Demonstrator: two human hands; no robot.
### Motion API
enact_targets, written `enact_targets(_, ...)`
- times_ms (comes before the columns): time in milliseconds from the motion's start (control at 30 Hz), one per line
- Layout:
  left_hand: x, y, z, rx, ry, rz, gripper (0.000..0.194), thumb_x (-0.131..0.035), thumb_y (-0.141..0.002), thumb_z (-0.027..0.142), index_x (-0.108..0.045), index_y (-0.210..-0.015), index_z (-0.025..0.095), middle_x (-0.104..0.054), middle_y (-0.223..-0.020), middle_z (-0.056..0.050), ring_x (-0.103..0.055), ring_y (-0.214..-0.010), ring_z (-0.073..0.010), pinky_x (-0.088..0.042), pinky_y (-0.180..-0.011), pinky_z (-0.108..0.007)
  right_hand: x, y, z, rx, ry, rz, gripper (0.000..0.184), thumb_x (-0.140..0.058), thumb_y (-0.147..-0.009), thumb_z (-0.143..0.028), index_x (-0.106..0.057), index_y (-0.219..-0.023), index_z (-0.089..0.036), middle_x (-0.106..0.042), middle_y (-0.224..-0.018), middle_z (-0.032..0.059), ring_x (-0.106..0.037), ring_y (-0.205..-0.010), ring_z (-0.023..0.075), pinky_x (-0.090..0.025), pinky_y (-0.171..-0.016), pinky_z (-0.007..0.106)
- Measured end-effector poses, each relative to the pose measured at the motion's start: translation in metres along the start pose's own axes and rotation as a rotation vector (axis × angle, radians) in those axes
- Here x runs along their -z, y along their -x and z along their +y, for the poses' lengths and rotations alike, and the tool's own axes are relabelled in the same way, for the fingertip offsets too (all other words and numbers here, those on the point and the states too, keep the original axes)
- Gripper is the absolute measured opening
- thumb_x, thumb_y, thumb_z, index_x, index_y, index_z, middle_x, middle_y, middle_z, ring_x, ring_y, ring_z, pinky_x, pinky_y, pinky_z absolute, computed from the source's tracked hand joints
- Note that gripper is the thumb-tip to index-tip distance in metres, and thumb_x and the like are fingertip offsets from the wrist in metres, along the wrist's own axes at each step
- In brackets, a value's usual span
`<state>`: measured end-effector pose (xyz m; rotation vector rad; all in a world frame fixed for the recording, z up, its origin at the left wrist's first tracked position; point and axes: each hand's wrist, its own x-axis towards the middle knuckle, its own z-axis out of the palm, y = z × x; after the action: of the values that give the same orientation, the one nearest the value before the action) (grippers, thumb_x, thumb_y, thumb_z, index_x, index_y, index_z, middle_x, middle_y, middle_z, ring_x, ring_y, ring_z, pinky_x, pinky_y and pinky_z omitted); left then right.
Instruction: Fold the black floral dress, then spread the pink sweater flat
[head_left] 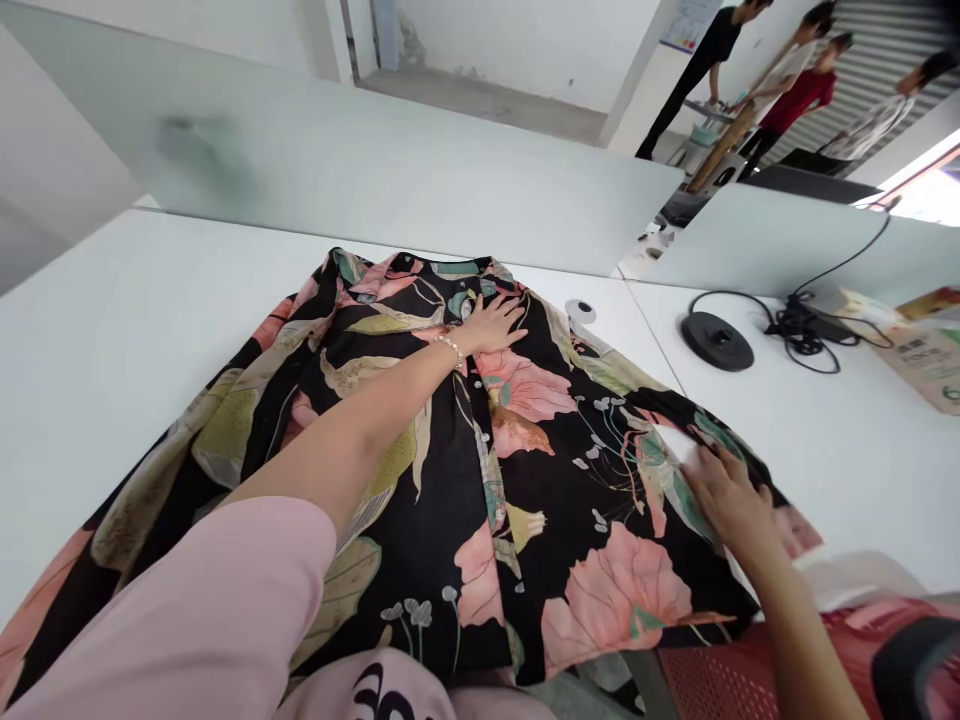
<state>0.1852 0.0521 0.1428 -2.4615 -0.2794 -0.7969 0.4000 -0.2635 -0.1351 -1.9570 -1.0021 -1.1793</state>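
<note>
A black long-sleeved shirt (427, 450) with pink flowers and green leaves lies front up on the white table, its collar away from me. My left hand (491, 325), with a beaded bracelet (452, 350) on the wrist, rests flat on the upper front just below the collar, fingers spread. Over at the right side of the shirt, my right hand (731, 495) lies on the sleeve with its fingers apart. White table surface shows between that sleeve and the shirt body. The shirt's bottom edge hangs near my lap.
Beyond the table (97, 330) stands a frosted glass divider (390, 190). At right are a black round base (717, 340), tangled cables (802, 325) and a carton (926, 350). A red perforated basket (720, 685) is at lower right. Several people stand in the background.
</note>
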Motion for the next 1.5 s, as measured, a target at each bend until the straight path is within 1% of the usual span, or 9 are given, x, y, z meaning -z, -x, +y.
enact_targets(100,0.001,0.001,0.002,0.000,-0.001,0.006,0.061,-0.029,-0.097,0.047,-0.030,-0.152,0.022,-0.020,-0.161,-0.006,-0.012,-0.149,-0.0305,-0.004,-0.117,-0.065,0.009,0.011,-0.023,0.046,-0.080,0.080,0.048,-0.035,-0.098,-0.042,-0.053,-0.132,-0.013,-0.045,-0.140,0.0195,-0.043,-0.131,0.0323,-0.043,-0.102,0.052)
enact_targets(300,-0.001,-0.003,0.000,0.070,-0.001,0.049,0.063,-0.031,-0.095,0.052,-0.034,-0.150,0.021,-0.021,-0.160,-0.008,-0.012,-0.149,-0.0323,-0.005,-0.117,-0.064,0.009,0.098,-0.145,0.288,-0.042,0.030,0.055,-0.031,-0.100,-0.030,-0.023,-0.154,-0.019,-0.030,-0.153,0.0168,-0.033,-0.140,0.0306,-0.035,-0.108,0.056)
enact_targets(467,-0.002,-0.005,-0.002,0.078,0.010,0.059,0.063,-0.033,-0.095,0.053,-0.036,-0.150,0.022,-0.022,-0.160,-0.009,-0.013,-0.148,-0.0338,-0.003,-0.115,-0.068,0.038,0.128,-0.177,0.332,-0.109,-0.046,0.057,-0.036,-0.100,-0.027,-0.021,-0.154,-0.022,-0.021,-0.157,0.0165,-0.025,-0.144,0.0316,-0.033,-0.109,0.058)
enact_targets(600,0.002,0.000,0.009,0.000,-0.049,0.190,0.061,-0.041,-0.094,0.044,-0.036,-0.150,0.019,-0.021,-0.159,-0.013,-0.012,-0.148,-0.0347,0.006,-0.115,-0.064,0.057,0.118,-0.202,0.415,-0.202,-0.069,0.052,-0.041,-0.099,-0.028,-0.034,-0.150,-0.020,-0.021,-0.156,0.0175,-0.027,-0.143,0.0329,-0.036,-0.107,0.060)
enact_targets(767,0.026,0.019,0.005,-0.108,-0.073,0.239,0.058,-0.043,-0.094,0.033,-0.034,-0.149,0.017,-0.029,-0.156,-0.015,-0.016,-0.147,-0.0330,0.005,-0.117,-0.062,0.060,0.107,-0.236,0.710,-0.372,-0.199,0.037,-0.047,-0.097,-0.026,-0.057,-0.132,-0.021,-0.045,-0.145,0.0117,-0.040,-0.137,0.0271,-0.036,-0.111,0.058)
enact_targets(933,0.072,0.069,-0.070,0.106,-0.052,0.282,0.048,-0.044,-0.092,0.029,-0.046,-0.138,0.014,-0.042,-0.144,-0.018,-0.032,-0.138,-0.0361,-0.014,-0.117,-0.059,0.067,0.075,-0.233,0.729,-0.439,-0.185,0.031,-0.048,-0.097,-0.024,-0.061,-0.125,-0.020,-0.053,-0.137,0.0103,-0.045,-0.133,0.0243,-0.033,-0.114,0.057)
enact_targets(1133,0.108,0.148,-0.162,0.432,-0.112,0.319,0.046,-0.053,-0.089,0.050,-0.058,-0.122,0.017,-0.051,-0.126,-0.018,-0.042,-0.126,-0.0415,-0.033,-0.106,-0.058,0.072,0.030,-0.250,0.870,-0.470,-0.167,0.026,-0.045,-0.097,-0.018,-0.062,-0.117,-0.019,-0.060,-0.122,0.0112,-0.054,-0.120,0.0219,-0.039,-0.110,0.053)
enact_targets(1267,0.105,0.163,-0.170,0.478,-0.101,0.169,0.051,-0.066,-0.081,0.048,-0.061,-0.122,0.018,-0.054,-0.122,-0.018,-0.046,-0.123,-0.0404,-0.034,-0.105,-0.056,0.072,-0.006,-0.301,1.055,-0.572,-0.287,0.021,-0.048,-0.098,-0.022,-0.063,-0.111,-0.016,-0.058,-0.120,0.0117,-0.057,-0.112,0.0210,-0.049,-0.098,0.041)
enact_targets(1500,0.102,0.148,-0.142,0.320,-0.087,0.382,0.036,-0.066,-0.082,0.035,-0.067,-0.114,0.018,-0.052,-0.134,-0.016,-0.033,-0.135,-0.0381,-0.012,-0.116,-0.055,0.058,-0.045,-0.421,1.185,-0.617,-0.384,0.024,-0.046,-0.096,-0.012,-0.056,-0.118,-0.013,-0.053,-0.116,0.0120,-0.058,-0.100,0.0179,-0.051,-0.087,0.032)
